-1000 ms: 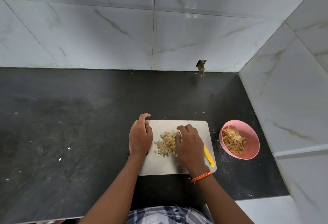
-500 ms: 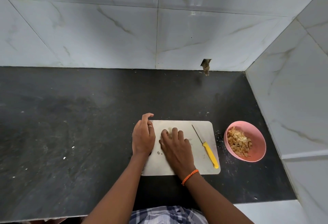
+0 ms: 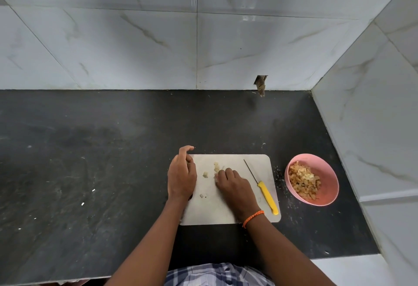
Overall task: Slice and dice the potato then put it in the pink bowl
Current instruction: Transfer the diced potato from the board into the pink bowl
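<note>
The right hand (image 3: 235,186) lies palm-down on the white cutting board (image 3: 228,211), its fingers (image 3: 226,172) curled over a small heap of diced potato (image 3: 216,168); whether they actually pinch any pieces cannot be told, since the hand hides what is beneath it. A few cubes show just beyond the fingertips, one loose potato cube (image 3: 205,174) sits between the two hands, and two tiny bits (image 3: 203,195) lie nearer the person, beside the left wrist.

The left hand (image 3: 181,177) rests on the board's left edge with its fingers loosely curled and the forefinger lifted off the board; it holds nothing that can be seen.

The yellow-handled knife (image 3: 267,196) lies flat on the board just outside the right hand, untouched, its thin blade pointing away from the person.

The pink bowl (image 3: 325,172) stands on the black bench (image 3: 90,172) past the knife and off the board's right edge, apart from both hands, holding a pile of diced potato already.

An orange braided band (image 3: 252,216) circles the right wrist. No writing or brand mark can be read on the knife, the board or the bowl.
</note>
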Tool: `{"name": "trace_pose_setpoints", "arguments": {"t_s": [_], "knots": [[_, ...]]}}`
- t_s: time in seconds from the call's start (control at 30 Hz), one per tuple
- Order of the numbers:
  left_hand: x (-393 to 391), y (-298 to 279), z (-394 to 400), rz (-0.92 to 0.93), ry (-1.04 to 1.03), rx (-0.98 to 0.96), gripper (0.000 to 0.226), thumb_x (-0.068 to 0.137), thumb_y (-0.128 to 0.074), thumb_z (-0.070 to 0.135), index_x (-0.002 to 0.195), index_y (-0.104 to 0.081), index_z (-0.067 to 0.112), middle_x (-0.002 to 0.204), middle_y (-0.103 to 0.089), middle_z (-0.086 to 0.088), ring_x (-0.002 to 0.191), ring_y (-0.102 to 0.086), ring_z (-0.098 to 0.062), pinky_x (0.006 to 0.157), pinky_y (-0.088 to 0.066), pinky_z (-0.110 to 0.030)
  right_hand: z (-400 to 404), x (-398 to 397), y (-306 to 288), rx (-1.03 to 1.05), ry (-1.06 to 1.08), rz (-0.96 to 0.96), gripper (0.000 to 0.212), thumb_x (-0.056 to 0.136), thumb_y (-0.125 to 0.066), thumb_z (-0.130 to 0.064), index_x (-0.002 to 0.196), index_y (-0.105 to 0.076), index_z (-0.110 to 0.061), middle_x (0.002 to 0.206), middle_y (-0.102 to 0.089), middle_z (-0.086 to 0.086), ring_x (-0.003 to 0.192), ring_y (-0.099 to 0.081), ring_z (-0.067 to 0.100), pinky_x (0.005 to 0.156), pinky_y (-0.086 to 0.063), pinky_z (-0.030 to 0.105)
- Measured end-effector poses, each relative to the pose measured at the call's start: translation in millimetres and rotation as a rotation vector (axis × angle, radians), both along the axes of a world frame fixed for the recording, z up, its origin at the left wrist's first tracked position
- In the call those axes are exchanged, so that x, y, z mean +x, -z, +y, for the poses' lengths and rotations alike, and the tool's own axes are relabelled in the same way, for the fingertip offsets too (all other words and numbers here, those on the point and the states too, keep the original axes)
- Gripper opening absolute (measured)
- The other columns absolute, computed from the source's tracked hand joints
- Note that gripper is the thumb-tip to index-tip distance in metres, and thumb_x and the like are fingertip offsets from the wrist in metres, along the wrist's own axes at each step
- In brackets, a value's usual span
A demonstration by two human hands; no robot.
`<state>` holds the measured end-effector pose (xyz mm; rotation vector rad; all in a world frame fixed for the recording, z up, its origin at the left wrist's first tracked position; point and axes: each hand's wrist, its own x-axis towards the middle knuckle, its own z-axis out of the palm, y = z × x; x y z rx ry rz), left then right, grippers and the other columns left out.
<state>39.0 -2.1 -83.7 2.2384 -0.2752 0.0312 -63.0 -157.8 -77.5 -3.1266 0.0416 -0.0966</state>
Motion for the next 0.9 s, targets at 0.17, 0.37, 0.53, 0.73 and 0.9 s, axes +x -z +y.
{"name": "trace_pose_setpoints", "arguments": {"t_s": [0.17, 0.37, 0.53, 0.73, 0.9], "knots": [[0, 1, -1, -0.011, -0.003, 0.013, 0.034, 0.104, -0.05, 0.008, 0.133, -0.058, 0.025, 0.08, -0.056, 0.01, 0.078, -0.056, -0.01, 0.07, -0.05, -0.032, -9, 9, -8, 0.327, 0.23, -0.088, 0.017, 0.101, -0.06, -0.026, 0.089, -0.062, -0.014, 0.075, -0.059, 0.001, 0.059, -0.054, 0.016, 0.05, -0.038, 0.025], [0, 2, -2, -0.017, -0.01, 0.036, 0.034, 0.104, -0.05, 0.008, 0.133, -0.059, 0.024, 0.083, -0.058, 0.01, 0.078, -0.057, -0.009, 0.071, -0.05, -0.029, -14, 13, -36, 1.003, 0.643, -0.249, 0.042, 0.1, -0.061, -0.029, 0.064, -0.056, -0.009, 0.055, -0.051, 0.002, 0.052, -0.045, 0.01, 0.052, -0.037, 0.026], [1, 3, -1, -0.005, -0.01, 0.031, 0.034, 0.104, -0.05, 0.008, 0.132, -0.059, 0.025, 0.084, -0.058, 0.01, 0.079, -0.057, -0.01, 0.072, -0.052, -0.033, -30, -3, -57, 1.262, 0.719, -0.318, 0.045, 0.102, -0.059, -0.033, 0.068, -0.059, -0.003, 0.059, -0.054, 0.012, 0.052, -0.046, 0.023, 0.052, -0.04, 0.036], [1, 4, -1, 0.002, 0.002, 0.033, 0.035, 0.103, -0.05, 0.007, 0.131, -0.058, 0.027, 0.083, -0.057, 0.01, 0.08, -0.056, -0.009, 0.071, -0.053, -0.034, -87, -23, -95, 1.057, 0.845, -0.455, 0.04, 0.102, -0.058, -0.034, 0.072, -0.062, -0.008, 0.062, -0.059, 0.01, 0.055, -0.055, 0.015, 0.054, -0.049, 0.028], [-1, 2, -1, 0.008, 0.0, 0.02, 0.035, 0.103, -0.051, 0.006, 0.13, -0.06, 0.026, 0.083, -0.058, 0.009, 0.081, -0.057, -0.009, 0.071, -0.05, -0.031, -131, -43, -97, 0.615, 0.976, -0.406, 0.03, 0.103, -0.054, -0.037, 0.099, -0.07, -0.012, 0.094, -0.07, 0.007, 0.087, -0.065, 0.026, 0.074, -0.051, 0.035]]}}
